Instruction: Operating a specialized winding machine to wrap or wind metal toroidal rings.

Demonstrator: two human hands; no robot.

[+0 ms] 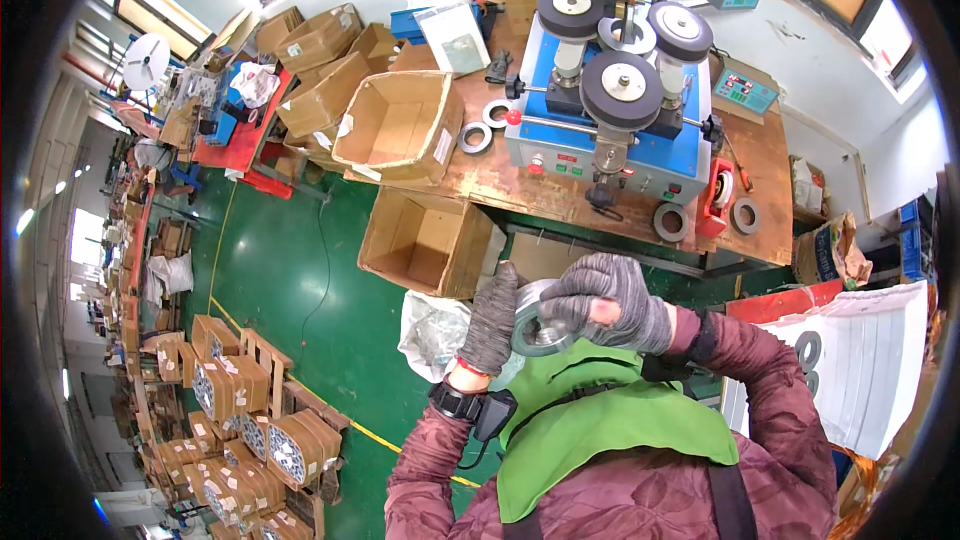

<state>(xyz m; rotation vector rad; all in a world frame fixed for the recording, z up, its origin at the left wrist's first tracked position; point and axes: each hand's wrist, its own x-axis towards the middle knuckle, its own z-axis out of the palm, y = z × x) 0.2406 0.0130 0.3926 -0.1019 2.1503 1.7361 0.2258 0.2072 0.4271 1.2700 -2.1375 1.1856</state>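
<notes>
1. Head view: both hands in grey gloves, close together over the apron front, near centre.
2. Left hand [490, 325]: fingers straight, side by side, flat along left side of grey roll [526, 315]; thumb hidden, cannot tell if gripping.
3. Right hand [612, 300]: fingers bent over right side of same roll, pinching its edge.
4. Roll position: between the hands, off the bench [765, 228], just beyond green apron [620, 420]; silvery band and dark rim visible.
5. On bench, far: blue machine [600, 170] with black wheels [607, 108] on top; grey rings to left and right of it; red dispenser [712, 202] near its right side.
6. Left end of bench: open cardboard box [385, 170]; second open box [466, 258] nearer and lower.
7. Left of left hand: clear plastic bag [425, 335], crumpled.
8. Right of right arm: white tray [875, 325], two more grey rings inside.
9. Far left, across green floor [265, 265]: cartons [300, 448] stacked on pallets, nearer side.
</notes>
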